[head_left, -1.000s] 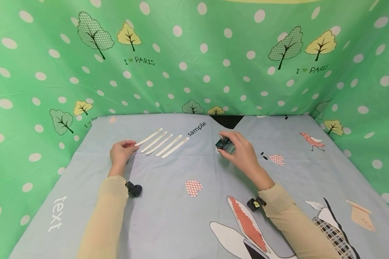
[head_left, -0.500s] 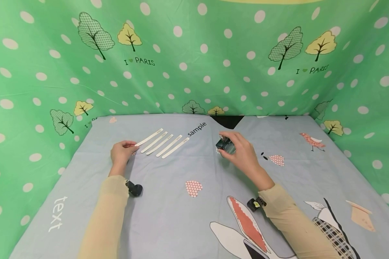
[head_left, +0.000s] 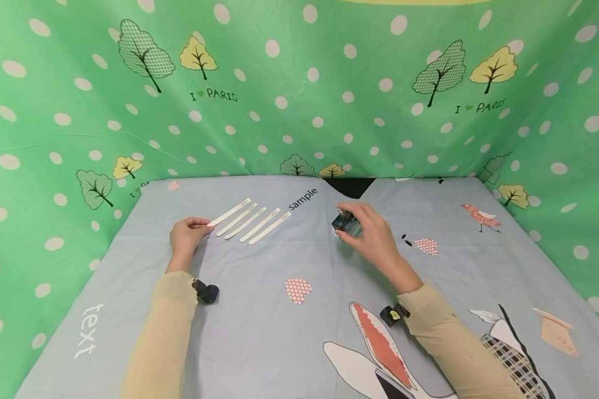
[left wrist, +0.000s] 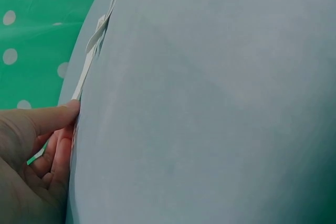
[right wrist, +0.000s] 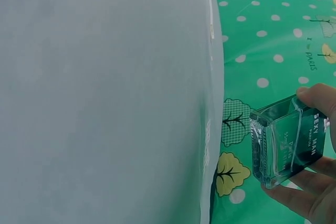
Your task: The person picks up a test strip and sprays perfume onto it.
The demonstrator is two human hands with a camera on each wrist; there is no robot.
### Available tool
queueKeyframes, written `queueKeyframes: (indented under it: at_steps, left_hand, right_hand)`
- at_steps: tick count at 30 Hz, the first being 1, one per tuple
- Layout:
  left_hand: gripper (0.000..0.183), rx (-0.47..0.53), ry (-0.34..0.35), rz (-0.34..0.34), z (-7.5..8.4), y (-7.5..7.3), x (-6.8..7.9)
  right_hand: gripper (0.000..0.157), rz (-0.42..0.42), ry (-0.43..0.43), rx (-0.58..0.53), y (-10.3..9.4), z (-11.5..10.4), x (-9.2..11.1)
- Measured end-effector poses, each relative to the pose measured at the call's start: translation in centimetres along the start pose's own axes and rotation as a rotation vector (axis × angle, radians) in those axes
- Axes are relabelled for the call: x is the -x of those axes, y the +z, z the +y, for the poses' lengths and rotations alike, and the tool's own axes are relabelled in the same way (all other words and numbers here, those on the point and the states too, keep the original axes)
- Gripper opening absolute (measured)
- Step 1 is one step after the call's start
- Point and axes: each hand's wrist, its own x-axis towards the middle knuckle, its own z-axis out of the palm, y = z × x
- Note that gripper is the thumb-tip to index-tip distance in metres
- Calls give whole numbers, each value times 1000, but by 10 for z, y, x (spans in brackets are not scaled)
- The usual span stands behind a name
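My left hand pinches the near end of the leftmost white paper strip between thumb and fingers. That strip runs away from my fingertips in the left wrist view. Beside it, several similar strips lie slanted and roughly parallel, each with small print near its far end. A dark green glass perfume bottle is in my right hand, right of the strips. In the right wrist view, thumb and fingers grip the bottle by its sides; it is tilted, with "SEXY MAN" lettering visible.
A grey-blue cloth with printed hearts, a bird and the word "sample" covers the table. Green dotted curtains close off the back and sides. Small black cameras sit at the left wrist and right wrist.
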Motion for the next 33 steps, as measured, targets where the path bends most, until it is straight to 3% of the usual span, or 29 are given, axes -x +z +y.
queueKeyframes:
  at_steps: [33]
  left_hand:
    - [31,92,7,-26,-4,-7,0]
  right_hand:
    - [57,-3,-3,-5,1,-1,-1]
